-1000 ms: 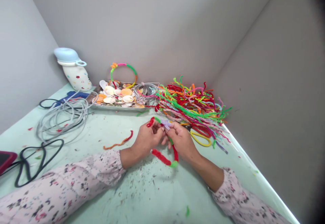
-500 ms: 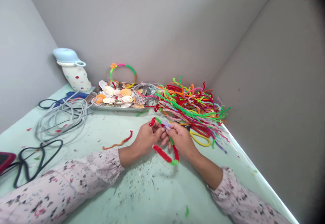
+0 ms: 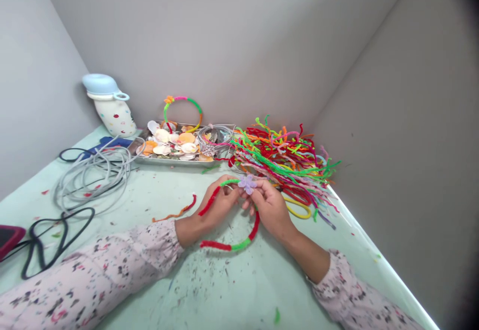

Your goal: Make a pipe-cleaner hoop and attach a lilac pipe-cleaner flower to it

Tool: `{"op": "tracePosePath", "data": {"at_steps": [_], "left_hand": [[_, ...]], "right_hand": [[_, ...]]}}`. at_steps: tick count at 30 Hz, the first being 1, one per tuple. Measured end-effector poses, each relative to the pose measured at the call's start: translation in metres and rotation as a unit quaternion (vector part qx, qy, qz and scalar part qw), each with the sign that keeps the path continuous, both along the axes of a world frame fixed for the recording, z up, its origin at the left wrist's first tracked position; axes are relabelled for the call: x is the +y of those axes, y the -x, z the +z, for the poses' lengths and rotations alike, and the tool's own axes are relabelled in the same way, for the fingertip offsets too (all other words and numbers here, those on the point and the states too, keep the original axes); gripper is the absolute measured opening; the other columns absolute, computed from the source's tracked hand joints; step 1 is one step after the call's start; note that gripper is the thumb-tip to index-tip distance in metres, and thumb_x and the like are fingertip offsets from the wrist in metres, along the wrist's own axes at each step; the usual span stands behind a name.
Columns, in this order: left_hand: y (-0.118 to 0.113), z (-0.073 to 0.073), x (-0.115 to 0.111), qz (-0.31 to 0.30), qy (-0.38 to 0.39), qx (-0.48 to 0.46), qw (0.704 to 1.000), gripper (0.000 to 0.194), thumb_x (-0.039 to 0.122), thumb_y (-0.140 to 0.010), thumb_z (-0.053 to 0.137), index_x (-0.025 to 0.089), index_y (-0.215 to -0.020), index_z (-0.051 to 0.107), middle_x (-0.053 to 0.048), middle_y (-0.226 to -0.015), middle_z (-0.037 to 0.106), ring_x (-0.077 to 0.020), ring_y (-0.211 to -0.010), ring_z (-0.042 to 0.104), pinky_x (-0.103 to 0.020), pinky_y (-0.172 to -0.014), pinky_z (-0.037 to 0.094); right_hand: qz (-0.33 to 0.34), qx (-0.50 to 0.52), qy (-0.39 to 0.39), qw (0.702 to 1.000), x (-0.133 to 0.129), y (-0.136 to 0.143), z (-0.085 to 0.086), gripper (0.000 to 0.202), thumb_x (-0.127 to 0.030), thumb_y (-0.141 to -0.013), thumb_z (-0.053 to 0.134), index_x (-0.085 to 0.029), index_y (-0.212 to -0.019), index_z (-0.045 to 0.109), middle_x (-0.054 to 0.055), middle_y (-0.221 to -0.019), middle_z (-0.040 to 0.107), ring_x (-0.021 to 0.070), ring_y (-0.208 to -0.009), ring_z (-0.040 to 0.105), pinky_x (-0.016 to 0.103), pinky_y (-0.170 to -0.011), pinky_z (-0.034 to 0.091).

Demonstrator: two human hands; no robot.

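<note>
Both hands grip a curved, open-ended band wrapped in red and green pipe cleaner (image 3: 242,244), with a small lilac flower (image 3: 247,184) at the top of its curve. My left hand (image 3: 221,197) pinches the band just left of the flower, and one red end lies across that hand. On the other side, my right hand (image 3: 270,201) is closed at the flower's right edge, thumb and fingertips on it. The band's longer part passes behind the right fingers and curves down and left to a red end above the table. A loose orange and red pipe cleaner (image 3: 175,214) lies left of my left hand.
A metal tray of shells (image 3: 175,161) stands at the back, with a colourful hoop (image 3: 194,102) upright in it. Right of it spreads a pipe cleaner heap (image 3: 284,155). Grey cable coils (image 3: 93,180), a black cord (image 3: 62,242) and a blue-lidded bottle (image 3: 112,108) are left.
The band has turned and opened out in my hands, so the lilac flower now faces me. Its lower red end has swung to the left. Both hands stay in nearly the same place.
</note>
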State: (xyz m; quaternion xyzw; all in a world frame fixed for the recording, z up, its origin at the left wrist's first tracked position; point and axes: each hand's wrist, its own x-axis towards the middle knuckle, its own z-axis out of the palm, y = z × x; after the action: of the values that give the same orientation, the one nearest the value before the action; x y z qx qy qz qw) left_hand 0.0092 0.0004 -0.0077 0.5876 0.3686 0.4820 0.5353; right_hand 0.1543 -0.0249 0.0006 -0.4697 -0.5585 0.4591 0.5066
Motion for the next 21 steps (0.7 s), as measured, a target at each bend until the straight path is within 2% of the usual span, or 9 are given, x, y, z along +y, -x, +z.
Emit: {"op": "tracePosePath", "data": {"at_steps": [1,3,6,10,14,18,21], "left_hand": [[0.002,0.001,0.001,0.003,0.003,0.003,1.000,0.018,0.034,-0.081,0.060,0.016,-0.081,0.059,0.002,-0.065,0.059,-0.0102,-0.057,0.054,-0.021,-0.054,0.041],[0.007,0.004,0.003,-0.029,0.024,-0.001,0.999,0.018,0.035,-0.082,0.060,0.016,-0.081,0.061,0.002,-0.064,0.058,-0.0097,-0.056,0.053,-0.021,-0.052,0.040],[0.015,0.010,0.009,-0.024,0.116,-0.058,0.991,0.026,0.039,-0.076,0.067,0.015,-0.087,0.063,0.000,-0.073,0.062,-0.0075,-0.051,0.052,-0.020,-0.048,0.037],[0.020,0.015,0.017,-0.093,0.179,-0.087,0.976,0.040,0.052,-0.083,0.055,0.014,-0.089,0.064,-0.004,-0.079,0.064,-0.0095,-0.056,0.057,-0.021,-0.051,0.040],[0.020,0.016,0.017,-0.126,0.158,-0.029,0.979,0.030,0.042,-0.075,0.068,0.013,-0.080,0.063,-0.001,-0.068,0.061,-0.0076,-0.053,0.054,-0.019,-0.050,0.037],[0.017,0.019,0.013,-0.106,0.122,0.027,0.987,0.024,0.035,-0.074,0.070,0.013,-0.079,0.062,0.003,-0.056,0.057,-0.0062,-0.048,0.048,-0.018,-0.047,0.033],[0.015,0.023,0.010,-0.087,0.111,0.039,0.989,0.024,0.035,-0.073,0.070,0.013,-0.079,0.061,0.004,-0.052,0.055,-0.0068,-0.047,0.047,-0.018,-0.046,0.033]], "right_hand": [[-0.002,-0.005,-0.007,1.000,0.000,-0.001,-0.001,0.018,-0.037,-0.086,0.054,-0.019,-0.090,0.053,0.000,-0.079,0.064,0.0111,-0.057,0.062,0.020,-0.043,0.047],[-0.004,-0.008,-0.016,1.000,0.000,-0.004,-0.003,0.018,-0.037,-0.087,0.053,-0.019,-0.091,0.053,0.000,-0.080,0.064,0.0113,-0.057,0.062,0.021,-0.043,0.047],[0.000,-0.004,-0.019,1.000,0.001,-0.010,-0.003,0.019,-0.038,-0.086,0.054,-0.020,-0.091,0.052,0.000,-0.080,0.065,0.0107,-0.054,0.061,0.020,-0.041,0.044],[0.020,0.000,-0.017,1.000,0.003,-0.017,-0.004,0.020,-0.040,-0.086,0.055,-0.020,-0.089,0.053,-0.002,-0.066,0.063,0.0102,-0.047,0.057,0.019,-0.038,0.038],[0.039,0.015,-0.014,0.999,0.003,-0.020,-0.003,0.021,-0.041,-0.087,0.052,-0.020,-0.091,0.053,-0.004,-0.058,0.058,0.0126,-0.050,0.058,0.021,-0.041,0.040],[0.027,0.007,-0.024,0.999,0.001,-0.018,0.001,0.026,-0.044,-0.087,0.052,-0.020,-0.096,0.055,-0.003,-0.063,0.060,0.0130,-0.053,0.060,0.021,-0.044,0.041],[0.016,-0.012,-0.024,1.000,0.001,-0.016,0.005,0.026,-0.044,-0.086,0.055,-0.019,-0.092,0.056,-0.003,-0.061,0.060,0.0123,-0.051,0.058,0.021,-0.044,0.041]]}}
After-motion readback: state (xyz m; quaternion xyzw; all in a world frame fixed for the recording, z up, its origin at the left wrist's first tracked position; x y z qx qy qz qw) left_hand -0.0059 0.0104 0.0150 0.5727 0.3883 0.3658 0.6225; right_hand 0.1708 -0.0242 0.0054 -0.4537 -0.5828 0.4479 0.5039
